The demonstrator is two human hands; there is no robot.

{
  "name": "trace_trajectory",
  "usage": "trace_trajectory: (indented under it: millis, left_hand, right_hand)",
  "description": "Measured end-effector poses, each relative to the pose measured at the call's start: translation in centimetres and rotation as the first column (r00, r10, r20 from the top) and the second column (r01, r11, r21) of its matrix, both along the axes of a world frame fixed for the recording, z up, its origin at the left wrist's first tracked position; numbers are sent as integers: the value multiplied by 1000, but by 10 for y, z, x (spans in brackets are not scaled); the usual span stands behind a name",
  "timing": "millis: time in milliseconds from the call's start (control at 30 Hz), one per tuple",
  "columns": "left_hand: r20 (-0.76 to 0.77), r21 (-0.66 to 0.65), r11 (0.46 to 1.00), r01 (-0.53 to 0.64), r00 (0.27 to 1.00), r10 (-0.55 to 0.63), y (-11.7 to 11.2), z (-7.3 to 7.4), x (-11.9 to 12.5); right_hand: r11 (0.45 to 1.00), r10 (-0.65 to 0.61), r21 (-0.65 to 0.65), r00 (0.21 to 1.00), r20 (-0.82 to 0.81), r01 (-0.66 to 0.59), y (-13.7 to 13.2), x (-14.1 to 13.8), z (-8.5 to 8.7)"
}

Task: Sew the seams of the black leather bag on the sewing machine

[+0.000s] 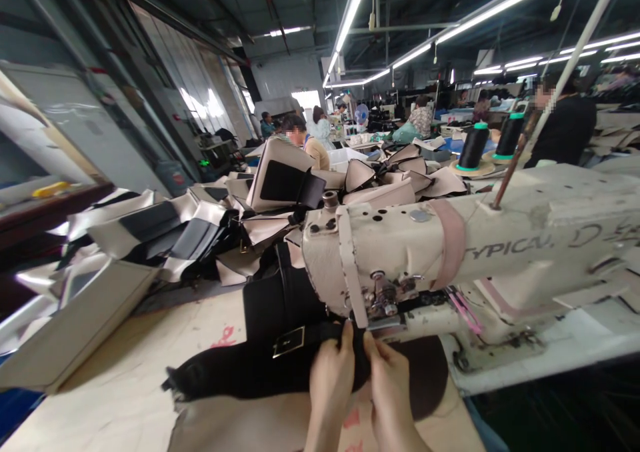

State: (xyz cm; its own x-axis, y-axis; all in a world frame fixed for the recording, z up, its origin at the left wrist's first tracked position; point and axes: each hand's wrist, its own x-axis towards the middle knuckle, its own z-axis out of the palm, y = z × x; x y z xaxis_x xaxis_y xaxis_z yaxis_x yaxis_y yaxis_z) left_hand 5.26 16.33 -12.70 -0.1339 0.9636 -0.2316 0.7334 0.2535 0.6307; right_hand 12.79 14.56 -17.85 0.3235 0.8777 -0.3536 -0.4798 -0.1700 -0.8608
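Both my hands meet at the bottom centre, under the head of a cream sewing machine (400,245). My left hand (331,379) pinches the edge of a black bag piece (260,365) that carries a square metal buckle (289,342). My right hand (387,385) grips the same black piece beside it, fingertips close to the needle area (383,305). The black piece lies across the table and runs up behind the machine head.
Heaps of beige and black bag panels (210,225) cover the table behind. A flat grey panel (75,325) lies at the left. Two black thread cones (473,147) stand behind the machine. Other people work at benches farther back.
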Motion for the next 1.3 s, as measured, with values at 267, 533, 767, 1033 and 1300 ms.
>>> trace_trajectory:
  millis: [267, 533, 767, 1033, 1300]
  left_hand:
    - [62, -22, 1000, -20, 998, 21, 5, 5, -5]
    - [51, -13, 1000, -22, 998, 23, 6, 7, -5]
    - [55, 4, 999, -43, 998, 43, 9, 4, -5]
    - [31, 6, 1000, -27, 999, 27, 17, 1, -10]
    - [25, 9, 1000, -5, 1000, 5, 17, -3, -13]
  right_hand:
    - [999, -9, -35, 968, -252, 0, -4, -5, 11]
    - [998, -34, -56, 946, -321, 17, -4, -8, 14]
    - [999, -28, -47, 958, -286, 15, -4, -7, 19]
    - [999, -23, -50, 990, -139, 16, 0, -13, 8]
    - [958, -200, 271, 461, 864, -94, -36, 141, 56]
